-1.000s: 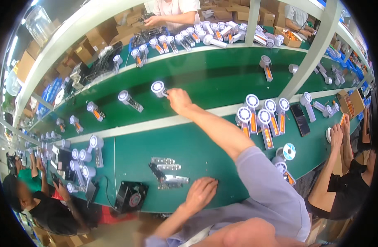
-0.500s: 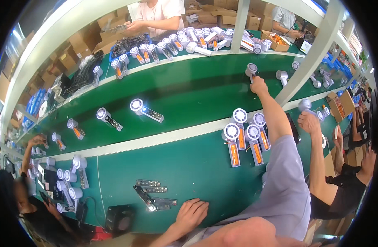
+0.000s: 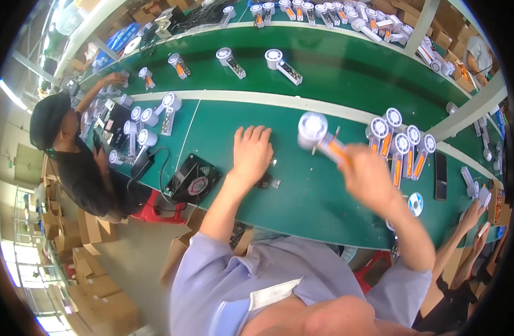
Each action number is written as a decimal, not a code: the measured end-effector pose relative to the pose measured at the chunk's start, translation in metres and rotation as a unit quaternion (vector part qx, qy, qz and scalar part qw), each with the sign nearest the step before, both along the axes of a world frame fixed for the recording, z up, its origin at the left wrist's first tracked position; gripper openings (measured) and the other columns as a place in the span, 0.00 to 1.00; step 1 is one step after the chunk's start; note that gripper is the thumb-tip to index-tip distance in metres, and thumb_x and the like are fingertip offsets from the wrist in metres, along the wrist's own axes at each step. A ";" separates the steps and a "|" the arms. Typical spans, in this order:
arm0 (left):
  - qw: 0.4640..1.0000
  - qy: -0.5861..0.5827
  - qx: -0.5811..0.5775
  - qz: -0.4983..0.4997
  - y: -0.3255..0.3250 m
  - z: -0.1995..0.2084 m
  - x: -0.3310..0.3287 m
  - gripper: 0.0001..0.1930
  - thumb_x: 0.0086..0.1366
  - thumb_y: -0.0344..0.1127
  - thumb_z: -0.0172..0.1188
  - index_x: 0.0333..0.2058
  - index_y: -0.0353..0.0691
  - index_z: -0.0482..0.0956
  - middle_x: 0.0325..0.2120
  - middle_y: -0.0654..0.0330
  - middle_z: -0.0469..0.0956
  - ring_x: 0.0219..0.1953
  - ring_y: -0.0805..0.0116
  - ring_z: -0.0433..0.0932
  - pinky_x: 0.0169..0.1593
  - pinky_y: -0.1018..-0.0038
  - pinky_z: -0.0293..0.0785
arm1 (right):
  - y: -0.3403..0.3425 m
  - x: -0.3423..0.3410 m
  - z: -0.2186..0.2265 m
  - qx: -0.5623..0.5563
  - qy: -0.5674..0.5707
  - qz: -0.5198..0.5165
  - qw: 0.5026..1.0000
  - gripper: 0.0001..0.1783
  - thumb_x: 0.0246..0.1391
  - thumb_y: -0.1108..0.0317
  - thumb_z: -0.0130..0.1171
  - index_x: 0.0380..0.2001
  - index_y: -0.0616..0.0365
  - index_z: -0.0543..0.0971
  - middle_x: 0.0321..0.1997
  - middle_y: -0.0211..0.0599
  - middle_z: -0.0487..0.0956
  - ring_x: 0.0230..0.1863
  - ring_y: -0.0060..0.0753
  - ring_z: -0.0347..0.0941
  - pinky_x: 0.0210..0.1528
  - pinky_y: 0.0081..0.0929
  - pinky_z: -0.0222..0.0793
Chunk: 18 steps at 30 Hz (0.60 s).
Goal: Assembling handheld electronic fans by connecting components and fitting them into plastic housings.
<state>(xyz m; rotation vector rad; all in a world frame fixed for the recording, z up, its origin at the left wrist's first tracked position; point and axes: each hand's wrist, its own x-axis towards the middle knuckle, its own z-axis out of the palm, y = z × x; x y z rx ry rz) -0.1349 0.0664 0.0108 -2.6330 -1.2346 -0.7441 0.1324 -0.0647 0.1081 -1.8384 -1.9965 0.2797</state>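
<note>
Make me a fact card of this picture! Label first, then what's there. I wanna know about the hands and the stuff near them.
Right hand: grips a pale fan by its handle
Left hand: over circuit boards, partly hiding them; grip unclear
Table: green
Right side: fan cluster with orange strips; black slab
Left side: black box fan
Belt: green, carrying more fans
Blur: right hand and its fan

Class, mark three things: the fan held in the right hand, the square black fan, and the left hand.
Held fan (image 3: 314,129), head view: round pale end.
Square black fan (image 3: 194,180), head view: front face.
Left hand (image 3: 252,152), head view: back of hand.
</note>
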 end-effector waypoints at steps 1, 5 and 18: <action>0.996 0.042 -0.080 0.014 0.002 0.004 -0.005 0.17 0.65 0.30 0.61 0.52 0.40 0.83 0.55 0.54 0.81 0.60 0.52 0.78 0.66 0.51 0.68 | -0.024 -0.016 -0.014 -0.013 0.004 0.003 1.000 0.09 0.55 0.72 0.67 0.37 0.66 0.80 0.35 0.55 0.81 0.38 0.60 0.80 0.41 0.52 0.77; 0.975 0.083 -0.204 0.010 0.002 0.012 -0.022 0.18 0.66 0.30 0.58 0.54 0.42 0.84 0.56 0.56 0.82 0.64 0.54 0.75 0.65 0.53 0.70 | -0.083 -0.041 -0.070 -0.021 0.009 -0.039 0.999 0.14 0.54 0.73 0.69 0.42 0.67 0.79 0.37 0.51 0.80 0.40 0.57 0.77 0.43 0.49 0.76; 0.930 -0.225 -0.245 -0.159 -0.046 0.055 -0.009 0.10 0.66 0.26 0.69 0.46 0.35 0.85 0.38 0.55 0.85 0.40 0.59 0.85 0.45 0.67 0.80 | -0.101 -0.030 -0.043 0.147 0.130 -0.045 0.980 0.30 0.53 0.74 0.74 0.60 0.64 0.79 0.58 0.49 0.80 0.56 0.54 0.77 0.58 0.44 0.75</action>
